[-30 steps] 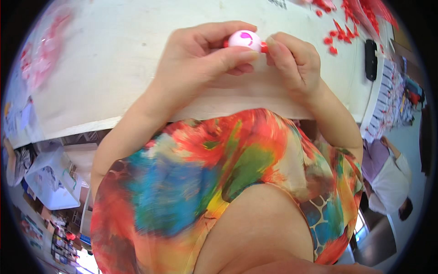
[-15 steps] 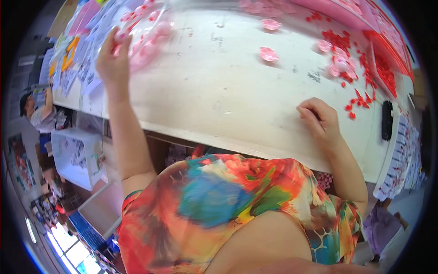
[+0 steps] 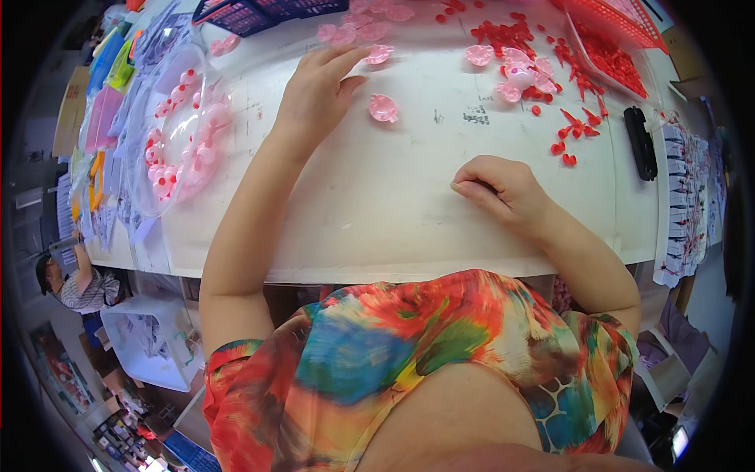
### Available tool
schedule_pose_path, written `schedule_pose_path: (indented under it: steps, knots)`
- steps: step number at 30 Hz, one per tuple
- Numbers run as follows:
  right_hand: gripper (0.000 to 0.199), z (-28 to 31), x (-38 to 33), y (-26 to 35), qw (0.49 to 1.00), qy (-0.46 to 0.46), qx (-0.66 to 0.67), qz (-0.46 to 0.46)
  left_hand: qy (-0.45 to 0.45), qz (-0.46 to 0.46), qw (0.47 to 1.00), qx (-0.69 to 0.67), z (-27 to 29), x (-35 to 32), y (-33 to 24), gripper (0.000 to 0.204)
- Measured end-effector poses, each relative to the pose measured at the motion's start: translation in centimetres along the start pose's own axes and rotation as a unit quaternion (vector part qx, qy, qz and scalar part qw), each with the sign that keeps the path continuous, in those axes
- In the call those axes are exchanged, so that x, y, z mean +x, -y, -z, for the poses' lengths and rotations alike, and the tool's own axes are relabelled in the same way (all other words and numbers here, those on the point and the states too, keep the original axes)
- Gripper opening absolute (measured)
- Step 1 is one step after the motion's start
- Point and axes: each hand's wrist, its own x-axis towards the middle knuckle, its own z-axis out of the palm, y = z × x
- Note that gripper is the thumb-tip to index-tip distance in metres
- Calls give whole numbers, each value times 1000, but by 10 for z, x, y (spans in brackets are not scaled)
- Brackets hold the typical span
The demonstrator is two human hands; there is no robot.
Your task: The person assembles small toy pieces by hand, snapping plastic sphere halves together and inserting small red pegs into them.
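My left hand (image 3: 318,94) reaches over the far middle of the white table, fingers stretched out and thumb apart. Its fingertips are beside a pink translucent petal-edged piece (image 3: 379,54), with nothing seen in its grip. A second such pink piece (image 3: 383,108) lies a little nearer. My right hand (image 3: 507,193) rests on the table at the right, its fingers curled and thumb pressed against them; whatever may be inside is hidden. To the left, a clear rounded tub (image 3: 135,185) holds many pink balls with red parts (image 3: 163,187).
Loose red pieces (image 3: 503,35) and a cluster of pink pieces (image 3: 519,75) lie far right, by a red-filled tray (image 3: 609,63). A black tool (image 3: 641,143) lies at the right edge. A dark blue basket (image 3: 267,16) stands at the back. A person (image 3: 86,283) works at far left.
My left hand has left the tub, where it pinched a pink ball, and moved right to the pink petal pieces with its fingers spread. The right hand stays closed. The view has shifted.
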Motion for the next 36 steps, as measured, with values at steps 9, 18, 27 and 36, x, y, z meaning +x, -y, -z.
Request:
schedule_pose_path:
  steps: [9, 18, 27, 36]
  knots:
    - [11, 11, 4, -12, 992, -50, 101, -65, 83, 354, 814, -452, 0, 15, -15, 20]
    - [28, 17, 16, 1, 894, -65, 392, -208, 247, 366, 655, -614, 19, -3, -83, 25]
    - [25, 6, 9, 0, 938, -83, 315, -120, 266, 389, 649, -597, 13, -23, -94, 25]
    - [22, 7, 5, -5, 995, -77, 49, -27, 202, 320, 836, -397, 21, -25, -86, 24]
